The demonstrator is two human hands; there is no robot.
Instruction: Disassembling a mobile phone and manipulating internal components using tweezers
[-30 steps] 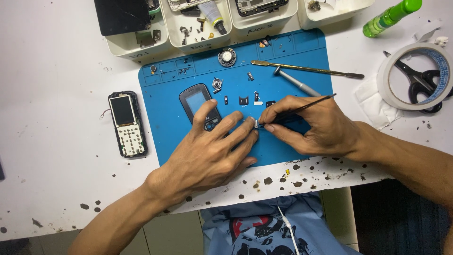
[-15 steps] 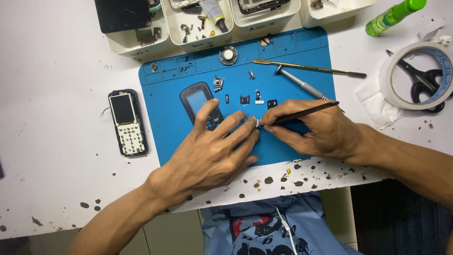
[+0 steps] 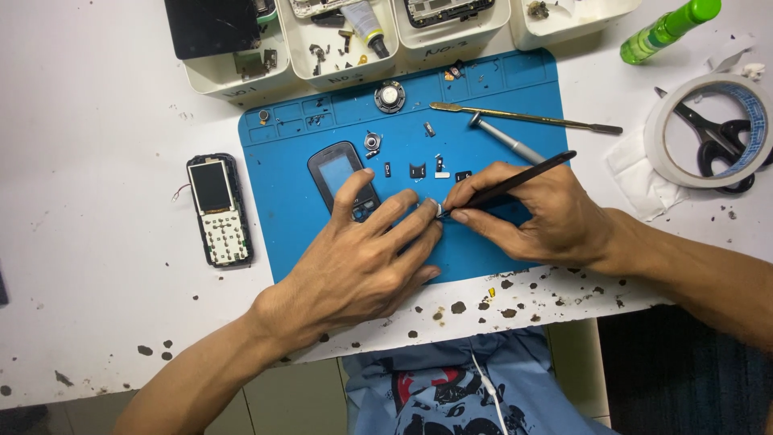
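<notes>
My left hand (image 3: 354, 266) lies flat, palm down, on the blue mat (image 3: 290, 209), fingers spread; the forefinger rests on the black phone shell (image 3: 342, 173) and the middle fingertip meets a tiny pale part (image 3: 440, 209). It grips nothing. My right hand (image 3: 539, 217) comes in from the right, curled, with thumb and forefinger pinched shut on a thin black tool (image 3: 519, 179) whose tip points down at that same small part, just between the two hands.

Left of the mat, on the white desk (image 3: 97, 121), lies a bare phone body (image 3: 219, 211) with its screen and white keypad face up. Along the far edge stand white trays (image 3: 338, 68) holding parts and a small tube. On the mat's upper right lie a brass-coloured spudger (image 3: 515, 118) and a grey screwdriver (image 3: 507, 145). A green bottle (image 3: 668, 31) lies at the top right, and below it a white tape roll (image 3: 708, 133) rings black scissors (image 3: 721, 141).
</notes>
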